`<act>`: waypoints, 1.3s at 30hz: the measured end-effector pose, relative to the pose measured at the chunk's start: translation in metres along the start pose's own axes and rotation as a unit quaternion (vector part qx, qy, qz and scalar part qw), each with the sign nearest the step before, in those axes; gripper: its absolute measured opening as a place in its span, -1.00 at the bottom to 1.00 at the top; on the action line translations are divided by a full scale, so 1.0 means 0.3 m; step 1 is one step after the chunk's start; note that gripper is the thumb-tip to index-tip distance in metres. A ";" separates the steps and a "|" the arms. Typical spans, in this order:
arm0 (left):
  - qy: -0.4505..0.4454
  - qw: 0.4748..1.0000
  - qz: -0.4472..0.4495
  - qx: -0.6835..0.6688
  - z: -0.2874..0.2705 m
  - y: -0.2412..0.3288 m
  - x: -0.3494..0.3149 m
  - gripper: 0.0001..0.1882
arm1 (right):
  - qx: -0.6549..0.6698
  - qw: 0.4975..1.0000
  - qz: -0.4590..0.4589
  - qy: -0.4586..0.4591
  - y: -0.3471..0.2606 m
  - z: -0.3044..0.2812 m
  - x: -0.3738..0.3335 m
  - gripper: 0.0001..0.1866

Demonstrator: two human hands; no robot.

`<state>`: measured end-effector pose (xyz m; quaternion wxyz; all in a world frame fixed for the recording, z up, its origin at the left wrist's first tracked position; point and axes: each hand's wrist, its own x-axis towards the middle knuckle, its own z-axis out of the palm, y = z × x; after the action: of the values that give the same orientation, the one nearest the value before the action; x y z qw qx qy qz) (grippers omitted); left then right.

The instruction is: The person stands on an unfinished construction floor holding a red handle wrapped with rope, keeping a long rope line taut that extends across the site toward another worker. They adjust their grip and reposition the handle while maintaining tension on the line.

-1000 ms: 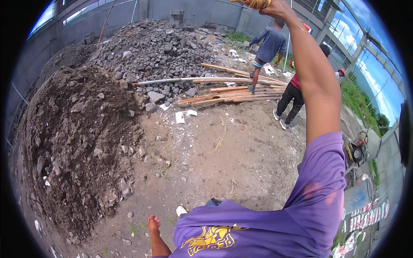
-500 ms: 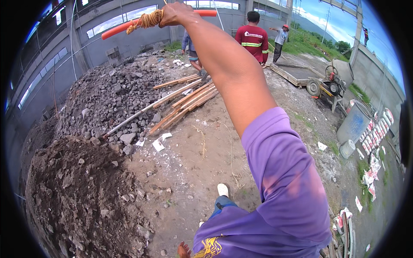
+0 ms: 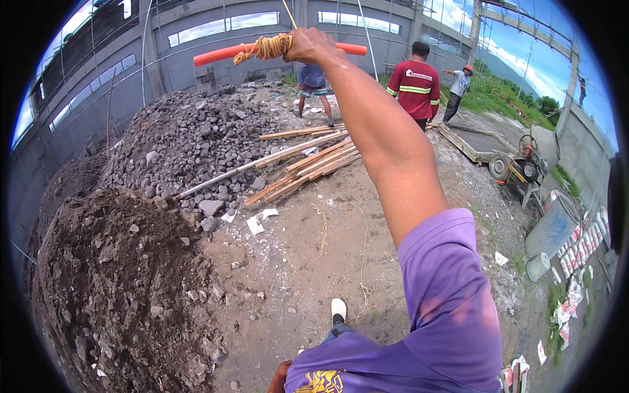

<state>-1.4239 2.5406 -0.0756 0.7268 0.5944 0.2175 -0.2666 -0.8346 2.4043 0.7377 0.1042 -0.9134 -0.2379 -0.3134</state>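
My right arm reaches far forward and up, in a purple sleeve. At its end, my right hand [image 3: 308, 47] is closed round an orange pipe [image 3: 219, 55], held roughly level. Yellow-orange rope [image 3: 267, 48] is wound in a thick bundle on the pipe, just left of the fist. A thin strand runs up from the hand out of the picture. Only a small part of my left hand [image 3: 280, 376] shows at the lower edge beside the purple shirt; its fingers cannot be made out.
Left lie a gravel heap [image 3: 190, 131] and a dark soil heap [image 3: 118, 281]. Wooden planks [image 3: 314, 169] lie ahead, with loose string [image 3: 364, 262] nearer. A person in a red shirt [image 3: 415, 84] and others stand beyond. Right are a concrete mixer [image 3: 527, 160] and a blue-grey drum [image 3: 552, 226].
The view has swung, so the pipe and my right arm sit further right and lower. The person behind the pipe has stepped along. My right hand still grips the pipe.
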 end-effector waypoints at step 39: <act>0.067 0.981 0.052 0.177 0.125 0.085 0.034 -0.68 | 0.013 0.998 -0.042 -0.046 0.085 0.075 -0.107 -0.54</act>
<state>-1.3997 2.5064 -0.0558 0.6065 0.7407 0.1843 -0.2226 -0.8323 2.3781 0.6992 0.0917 -0.9146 -0.2844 -0.2724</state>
